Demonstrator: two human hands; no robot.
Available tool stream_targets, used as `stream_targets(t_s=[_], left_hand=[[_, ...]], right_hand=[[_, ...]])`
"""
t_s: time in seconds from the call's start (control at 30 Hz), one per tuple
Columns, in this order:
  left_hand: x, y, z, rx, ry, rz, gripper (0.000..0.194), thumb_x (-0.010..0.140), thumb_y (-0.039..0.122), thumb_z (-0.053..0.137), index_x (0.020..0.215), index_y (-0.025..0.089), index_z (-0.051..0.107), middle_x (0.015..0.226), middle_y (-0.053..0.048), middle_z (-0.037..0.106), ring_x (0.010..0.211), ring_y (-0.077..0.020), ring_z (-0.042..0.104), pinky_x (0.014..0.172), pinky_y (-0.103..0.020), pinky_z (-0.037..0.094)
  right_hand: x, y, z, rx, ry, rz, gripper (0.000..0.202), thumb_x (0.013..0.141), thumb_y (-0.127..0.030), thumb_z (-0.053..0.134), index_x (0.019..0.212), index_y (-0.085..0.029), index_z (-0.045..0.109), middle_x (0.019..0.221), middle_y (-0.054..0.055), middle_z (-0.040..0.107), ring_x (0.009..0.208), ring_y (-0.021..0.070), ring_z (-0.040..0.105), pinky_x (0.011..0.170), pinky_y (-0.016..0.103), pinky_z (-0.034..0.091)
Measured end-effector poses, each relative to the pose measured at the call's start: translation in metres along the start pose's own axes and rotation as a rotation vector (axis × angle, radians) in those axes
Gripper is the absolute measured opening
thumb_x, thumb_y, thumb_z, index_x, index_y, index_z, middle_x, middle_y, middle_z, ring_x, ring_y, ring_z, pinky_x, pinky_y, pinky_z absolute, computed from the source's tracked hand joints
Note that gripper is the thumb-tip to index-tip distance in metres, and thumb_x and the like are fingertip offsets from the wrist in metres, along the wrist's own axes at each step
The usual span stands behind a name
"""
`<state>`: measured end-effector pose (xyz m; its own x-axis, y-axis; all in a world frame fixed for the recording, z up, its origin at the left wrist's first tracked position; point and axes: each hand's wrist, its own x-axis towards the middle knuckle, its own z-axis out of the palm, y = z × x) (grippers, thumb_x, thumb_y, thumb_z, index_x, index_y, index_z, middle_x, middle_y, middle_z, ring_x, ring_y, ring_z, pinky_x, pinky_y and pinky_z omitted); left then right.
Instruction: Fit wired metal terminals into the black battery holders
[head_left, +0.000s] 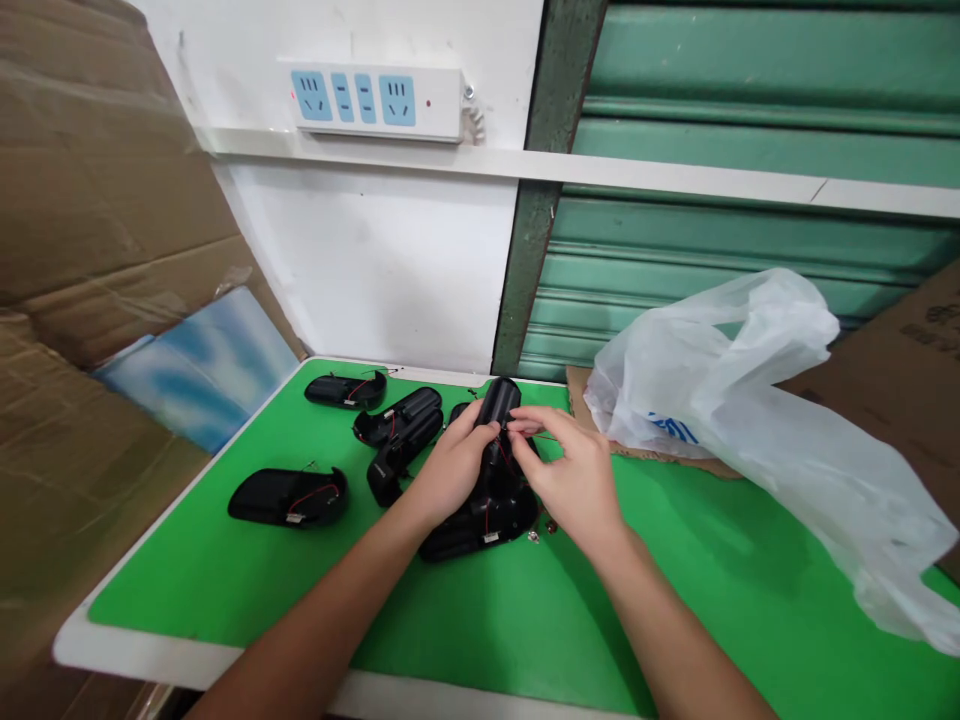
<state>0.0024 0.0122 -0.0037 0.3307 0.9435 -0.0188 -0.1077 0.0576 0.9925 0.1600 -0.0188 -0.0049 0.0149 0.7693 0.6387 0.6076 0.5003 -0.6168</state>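
My left hand (456, 462) is closed around a black plastic housing (499, 400), which is tilted up above the mat. At its right side, the thumb and fingertips of my right hand (574, 470) pinch a thin red wire (546, 436) close to the housing. Below my hands lies another black housing (457, 540) with a red wire and a small white connector (491, 538). Similar black housings overlap just left of my left hand (409, 420). Tiny metal parts (533, 536) rest on the mat beneath my right hand.
Two more black housings lie farther left, one near the front (262, 497) and one at the back (337, 390). A plastic bag (697, 370) sits on cardboard at the right. Cardboard (97, 200) stands at the left. A power strip (375, 100) hangs on the wall.
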Motion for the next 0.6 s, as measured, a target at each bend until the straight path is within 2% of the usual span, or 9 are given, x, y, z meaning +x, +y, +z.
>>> stream_targets(t_s=[0.13,0.3,0.6], left_hand=[[0.0006,-0.0028,-0.0017,0.032,0.015,0.017,0.045,0.094,0.035,0.058,0.137,0.023,0.065,0.134,-0.005,0.069,0.13,-0.0283,0.057,0.111,-0.035,0.041],[0.0004,-0.0023,-0.0014,0.027,0.019,0.034,0.045,0.094,0.035,0.059,0.137,0.023,0.065,0.13,-0.005,0.071,0.123,-0.0271,0.06,0.109,-0.034,0.042],[-0.001,0.0002,0.0001,0.043,0.015,0.024,0.046,0.095,0.036,0.058,0.138,0.022,0.064,0.132,-0.005,0.069,0.127,-0.0284,0.058,0.11,-0.033,0.041]], right_hand=[[0.0009,0.0002,-0.0018,-0.01,0.018,-0.023,0.022,0.09,-0.011,0.063,0.106,-0.024,0.073,0.093,0.002,0.078,0.085,0.0193,0.074,0.082,0.034,0.059],[0.001,0.0019,-0.0014,-0.003,0.015,0.007,0.027,0.09,-0.011,0.063,0.112,-0.025,0.07,0.092,0.001,0.079,0.084,0.0189,0.074,0.085,0.034,0.059],[-0.0004,0.0017,-0.0006,-0.034,0.009,-0.031,0.019,0.093,-0.014,0.061,0.105,-0.025,0.072,0.093,0.003,0.079,0.084,0.0201,0.075,0.081,0.034,0.06]])
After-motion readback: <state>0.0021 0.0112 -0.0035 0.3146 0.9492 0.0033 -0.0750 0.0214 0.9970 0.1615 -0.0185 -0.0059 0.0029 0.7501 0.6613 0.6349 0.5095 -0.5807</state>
